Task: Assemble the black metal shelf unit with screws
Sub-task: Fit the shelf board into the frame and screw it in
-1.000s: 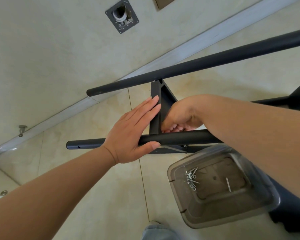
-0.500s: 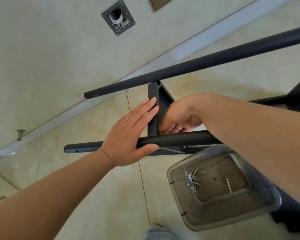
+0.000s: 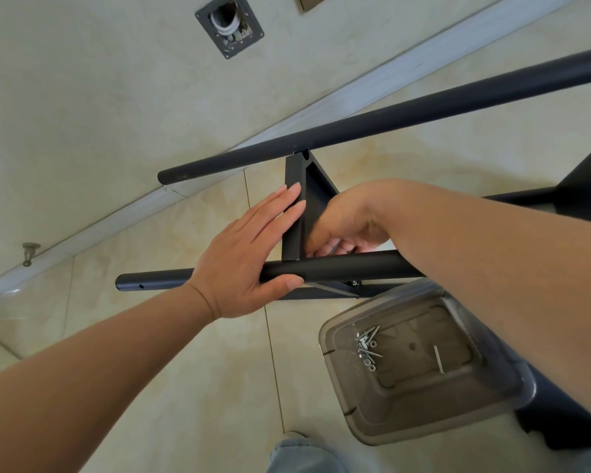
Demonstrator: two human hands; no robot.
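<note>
Two black metal tubes run across the view: a far tube [image 3: 389,117] and a near tube [image 3: 338,269]. A black shelf panel [image 3: 296,213] stands edge-on between them. My left hand [image 3: 249,254] lies with straight fingers flat against the panel's edge, thumb under the near tube. My right hand [image 3: 347,227] reaches down behind the panel, just above the near tube, its fingers curled; what they hold is hidden. Loose screws and washers [image 3: 367,346] lie in a clear plastic tub [image 3: 423,421].
The tub sits on a dark stool at lower right. Beige floor tiles and a white skirting board [image 3: 82,230] run diagonally. A wall box with cables [image 3: 229,27] is at the top. My knee in jeans [image 3: 301,455] shows at the bottom edge.
Both hands stay at the joint; the right hand's fingers have shifted slightly behind the panel. The view has drifted a little.
</note>
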